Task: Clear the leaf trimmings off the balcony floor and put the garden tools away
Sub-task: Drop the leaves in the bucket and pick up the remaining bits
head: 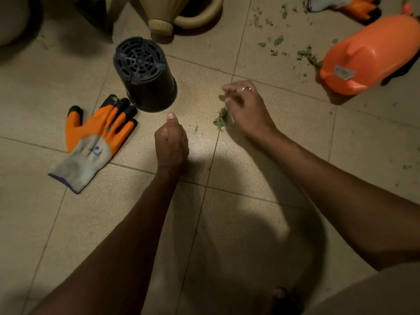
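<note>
Fingers of the right hand (245, 110) were seen bent and drawn close together, blurred, just above a small heap of leaf trimmings (220, 121) on the tiled floor (227, 223). Whether any bits were pinched between them could not be told. A ring was worn on one finger.

The fingers of the left hand (171, 144) were curled into a fist with the thumb held straight, pointing far. What, if anything, lay inside could not be made out. This hand was placed just left of the heap.

Further left, an orange and grey glove (97, 137) was laid flat, palm up. Just beyond it a black pot (145, 76) was stood upside down. At the far right, an orange watering can (372, 55) was laid on its side, with more scattered trimmings (306, 55) strewn to its left. A second glove (347, 4) and a beige watering can (181, 14) were seen at the far edge.
</note>
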`<act>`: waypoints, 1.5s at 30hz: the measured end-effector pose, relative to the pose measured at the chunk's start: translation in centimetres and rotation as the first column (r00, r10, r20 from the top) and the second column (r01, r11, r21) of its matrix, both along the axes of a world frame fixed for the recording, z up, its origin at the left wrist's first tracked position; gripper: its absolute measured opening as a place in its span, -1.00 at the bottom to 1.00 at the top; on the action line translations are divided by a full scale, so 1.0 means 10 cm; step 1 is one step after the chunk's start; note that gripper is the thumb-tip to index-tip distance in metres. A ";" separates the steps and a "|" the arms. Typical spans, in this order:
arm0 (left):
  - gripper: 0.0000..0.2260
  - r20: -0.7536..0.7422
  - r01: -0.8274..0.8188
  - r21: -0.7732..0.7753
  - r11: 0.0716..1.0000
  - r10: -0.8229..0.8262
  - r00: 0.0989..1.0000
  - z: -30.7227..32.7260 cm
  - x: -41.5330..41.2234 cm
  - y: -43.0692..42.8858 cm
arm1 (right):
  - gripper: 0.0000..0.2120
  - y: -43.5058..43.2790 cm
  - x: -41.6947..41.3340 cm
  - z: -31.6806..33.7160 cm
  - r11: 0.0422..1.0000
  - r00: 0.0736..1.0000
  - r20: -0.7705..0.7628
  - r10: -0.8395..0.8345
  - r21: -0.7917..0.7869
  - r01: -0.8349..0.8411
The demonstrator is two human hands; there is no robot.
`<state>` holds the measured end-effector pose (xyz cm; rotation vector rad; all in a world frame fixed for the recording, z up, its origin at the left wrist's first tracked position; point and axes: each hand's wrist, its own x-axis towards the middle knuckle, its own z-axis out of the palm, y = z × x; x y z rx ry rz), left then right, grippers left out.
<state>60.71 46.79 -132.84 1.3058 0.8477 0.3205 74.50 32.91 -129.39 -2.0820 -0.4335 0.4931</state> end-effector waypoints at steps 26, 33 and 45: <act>-0.50 -0.049 -0.120 -0.147 0.982 0.114 0.992 0.21 0.02 -0.17 | -0.83 -0.36 -0.96 -0.10 0.712 0.703 0.303 0.643 -0.575 -0.403; -0.57 -0.161 -0.088 -0.574 0.814 -0.007 0.987 0.32 0.22 -0.40 | -0.86 -0.29 -0.61 0.41 0.983 0.793 -0.585 -0.169 -0.037 0.182; -0.63 -0.001 0.018 -0.778 0.628 -0.029 1.000 0.40 0.29 -0.57 | -0.88 -0.06 -0.61 0.46 0.942 0.927 0.178 0.331 -0.120 -0.313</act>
